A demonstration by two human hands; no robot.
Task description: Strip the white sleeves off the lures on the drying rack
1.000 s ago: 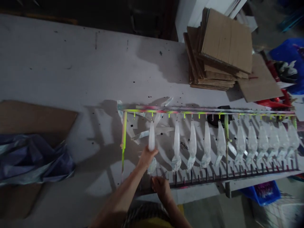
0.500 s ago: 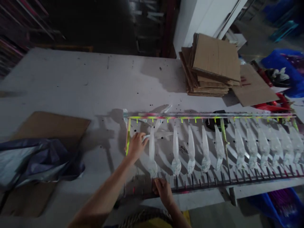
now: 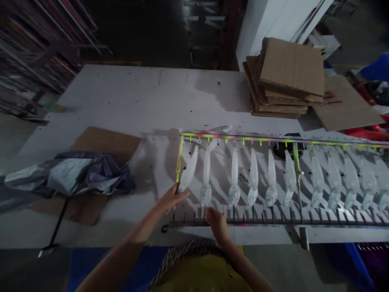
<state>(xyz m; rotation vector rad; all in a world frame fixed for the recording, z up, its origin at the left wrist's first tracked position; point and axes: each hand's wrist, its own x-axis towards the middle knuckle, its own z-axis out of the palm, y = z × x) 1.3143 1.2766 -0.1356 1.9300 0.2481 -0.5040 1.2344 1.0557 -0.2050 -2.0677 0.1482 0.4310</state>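
Grey-white table [image 3: 121,93]: largest surface, speckled with dark spots; bears everything listed below.
Rack [image 3: 304,142]: long frame lying flat along the table's near edge; top bar smeared yellow-green and pink and fitted with small hooks; dark lower bar [image 3: 273,222] set with upright pins.
Cardboard stack [image 3: 291,73]: brown sheets piled at the far right of the table, well apart from both hands.
Cardboard sheet [image 3: 106,140]: single brown sheet lying flat on the left, partly under the plastic.
Crumpled plastic [image 3: 75,174]: dark bluish-silver film heaped on that sheet.
White pieces [image 3: 253,178]: row of slim, pale, leaf-shaped items, each hung from a hook and reaching toward a pin.
Leftmost white piece [image 3: 189,170]: at the rack's left end, just beside the yellow-green side post; top at its hook, body slanted, lower end off the pins.
Left hand [image 3: 170,198]: fingers closed in a pinch on the lower end of the leftmost white piece.
Right hand [image 3: 217,221]: curled over the lower bar near the second piece; whether it pinches anything cannot be told.
Step in hand: by the look of it, fitting the end piece, with its top hooked and its bottom loose.
Next move calls for: as judged, straightening the lower tip and lining it up with a free pin, without knocking the neighbouring piece.
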